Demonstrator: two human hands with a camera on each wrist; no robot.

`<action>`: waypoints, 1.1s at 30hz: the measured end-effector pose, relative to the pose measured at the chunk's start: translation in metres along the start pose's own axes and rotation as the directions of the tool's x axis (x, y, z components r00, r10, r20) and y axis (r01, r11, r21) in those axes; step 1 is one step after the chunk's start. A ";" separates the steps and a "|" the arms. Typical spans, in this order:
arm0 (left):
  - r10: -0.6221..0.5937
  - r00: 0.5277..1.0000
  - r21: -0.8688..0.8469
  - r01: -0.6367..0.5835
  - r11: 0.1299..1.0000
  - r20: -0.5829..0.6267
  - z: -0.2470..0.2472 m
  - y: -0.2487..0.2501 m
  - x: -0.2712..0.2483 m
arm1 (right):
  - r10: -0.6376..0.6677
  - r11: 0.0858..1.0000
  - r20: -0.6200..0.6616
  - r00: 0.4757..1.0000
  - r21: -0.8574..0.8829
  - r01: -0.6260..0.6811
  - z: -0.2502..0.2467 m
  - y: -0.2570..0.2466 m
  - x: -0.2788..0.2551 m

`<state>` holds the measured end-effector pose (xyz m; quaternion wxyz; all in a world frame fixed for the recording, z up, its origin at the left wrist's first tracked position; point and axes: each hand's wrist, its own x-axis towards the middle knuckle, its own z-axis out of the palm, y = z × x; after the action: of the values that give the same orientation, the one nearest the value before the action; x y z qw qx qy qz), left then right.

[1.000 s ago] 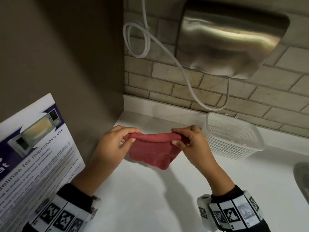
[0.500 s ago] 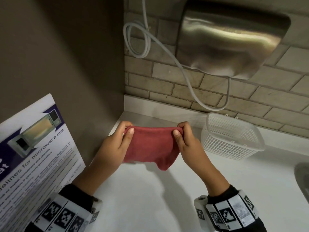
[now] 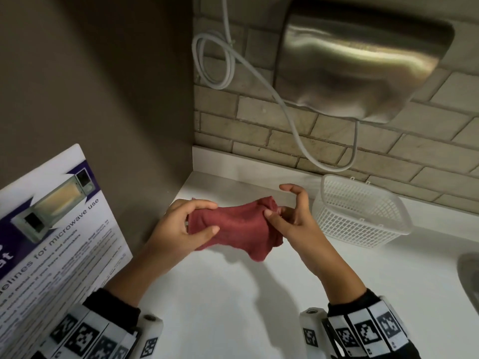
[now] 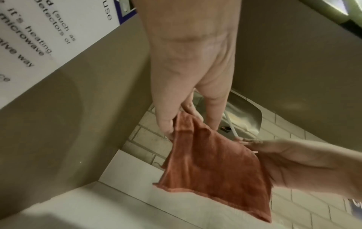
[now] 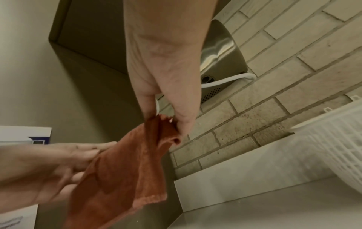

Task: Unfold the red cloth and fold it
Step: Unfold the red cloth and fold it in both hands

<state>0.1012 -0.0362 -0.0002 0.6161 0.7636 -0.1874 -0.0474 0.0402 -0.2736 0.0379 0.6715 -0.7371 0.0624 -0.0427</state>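
The red cloth (image 3: 241, 226) hangs in the air between both hands, above the white counter (image 3: 233, 307) near its back left corner. My left hand (image 3: 186, 224) grips the cloth's left end between thumb and fingers. My right hand (image 3: 282, 216) pinches the bunched right corner with thumb and a finger, while its index finger sticks up free. A loose corner droops toward the counter. In the left wrist view the cloth (image 4: 215, 162) spreads as a flat sheet from my left hand (image 4: 176, 124). The right wrist view shows my right hand (image 5: 168, 120) pinching the cloth (image 5: 127, 162).
A white mesh basket (image 3: 360, 211) stands on the counter right of my right hand. A steel hand dryer (image 3: 357, 60) with a looped white cord (image 3: 215, 63) hangs on the brick wall. A brown side wall with a microwave poster (image 3: 51, 224) bounds the left. A sink edge (image 3: 469, 275) shows far right.
The cloth was held stretched by its top edge and hanging down; now the hands have shifted their grip, the left holding lower along the left end and the right pinching a bunched corner.
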 end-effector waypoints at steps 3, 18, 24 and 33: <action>0.002 0.999 0.053 -0.005 0.999 0.046 -0.004 -0.003 -0.002 | -0.019 1.000 -0.084 0.996 0.015 0.021 -0.007 0.003 0.004; 0.182 0.952 0.289 -0.107 0.951 -0.245 -0.010 0.010 0.006 | -0.175 0.820 -0.019 0.984 -0.557 0.135 -0.013 0.001 0.006; -0.153 0.979 -0.158 0.131 0.979 -0.135 -0.003 0.010 0.008 | 0.109 0.979 0.036 0.993 0.170 -0.114 -0.006 -0.004 0.002; -0.362 0.900 -0.230 0.309 0.923 -0.244 -0.002 -0.024 0.006 | 0.164 0.942 0.057 0.985 0.286 -0.174 0.016 -0.018 0.004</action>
<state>0.1133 -0.0324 -0.0220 0.6872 0.7226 0.0422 -0.0612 0.0468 -0.2564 0.0537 0.7743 -0.6234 0.1075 0.0184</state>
